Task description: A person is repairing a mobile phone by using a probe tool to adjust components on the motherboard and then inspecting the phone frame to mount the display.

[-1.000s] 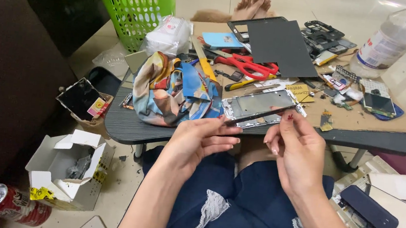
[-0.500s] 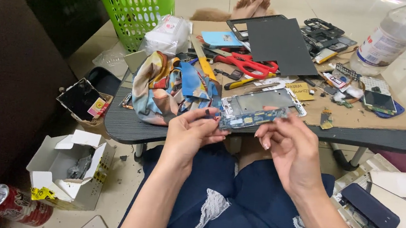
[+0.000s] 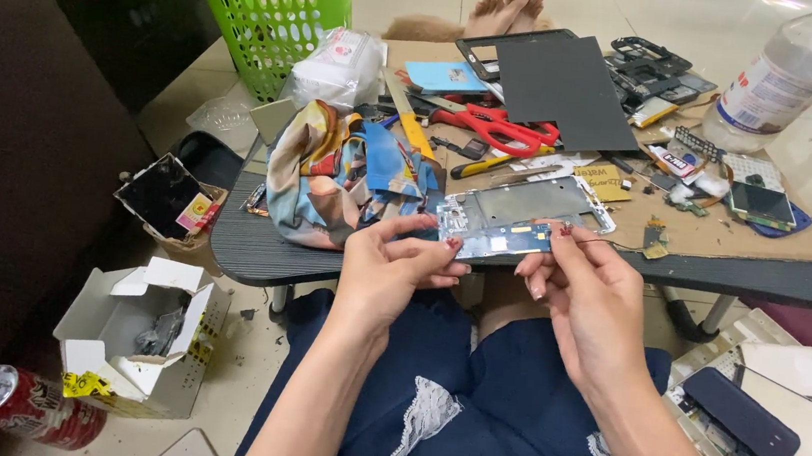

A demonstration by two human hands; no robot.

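Head view: left hand (image 3: 392,267) and right hand (image 3: 586,287) both pinch a flat rectangular phone frame (image 3: 517,220), silvery metal with a blue circuit strip, at the near edge of the dark ribbed surface (image 3: 253,247). Crumpled patterned cloth (image 3: 331,175) left; red scissors (image 3: 497,127) farther back.

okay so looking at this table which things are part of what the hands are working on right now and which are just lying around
In hand: left hand, right hand, phone frame.

Lying about: red scissors, green basket, plastic bottle, patterned cloth, soda can, open white box.
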